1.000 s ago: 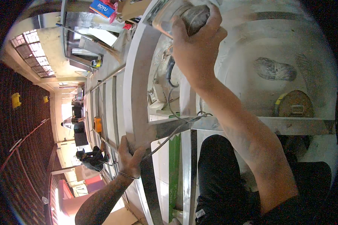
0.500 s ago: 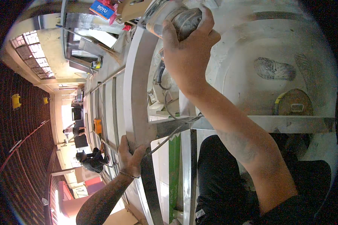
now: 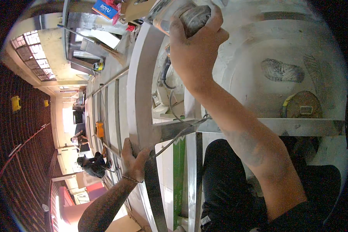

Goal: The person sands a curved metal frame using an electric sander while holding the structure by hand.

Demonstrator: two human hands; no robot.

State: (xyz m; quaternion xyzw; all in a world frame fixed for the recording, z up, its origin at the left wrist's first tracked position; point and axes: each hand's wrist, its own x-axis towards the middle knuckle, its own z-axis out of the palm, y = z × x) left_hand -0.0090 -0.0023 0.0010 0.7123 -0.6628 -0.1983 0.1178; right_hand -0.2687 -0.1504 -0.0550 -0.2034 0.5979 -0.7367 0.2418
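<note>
The right hand [image 3: 199, 54], curled round a dusty tool [image 3: 195, 21] at the metal frame's [image 3: 140, 85] far left corner, has edged slightly rightward — work apparently stays at that end. The left hand [image 3: 134, 163] clasps the frame's left edge — unmoved, probably steadying.

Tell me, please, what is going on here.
The person's right hand grips a dusty, dark-topped power tool near the far end of a curved metal frame, while the left hand holds the frame's nearer corner. A grey cable runs across the frame. Farther off, a co-worker in dark clothes is visible.
</note>
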